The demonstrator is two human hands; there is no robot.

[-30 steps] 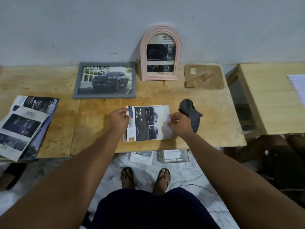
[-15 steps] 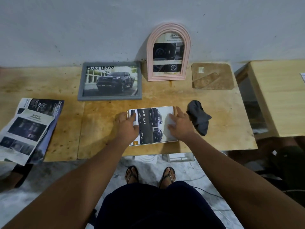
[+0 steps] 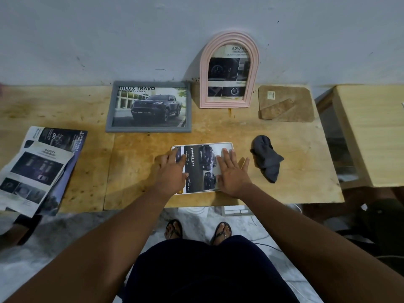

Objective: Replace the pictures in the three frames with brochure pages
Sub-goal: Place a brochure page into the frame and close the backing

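Left grip and right grip lie spread flat on the brochure page directly beneath them, pressing it, I'd judge, to seat smoothly inside the white frame on the desk.

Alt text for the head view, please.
The left hand and right hand rest on a car brochure page in a white rectangular frame on the wooden table. Behind, a grey rectangular frame and pink arched frame hold brochure pages.

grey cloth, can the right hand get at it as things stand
Probably yes: the grey cloth lies just right of the right hand, with only bare table between them.
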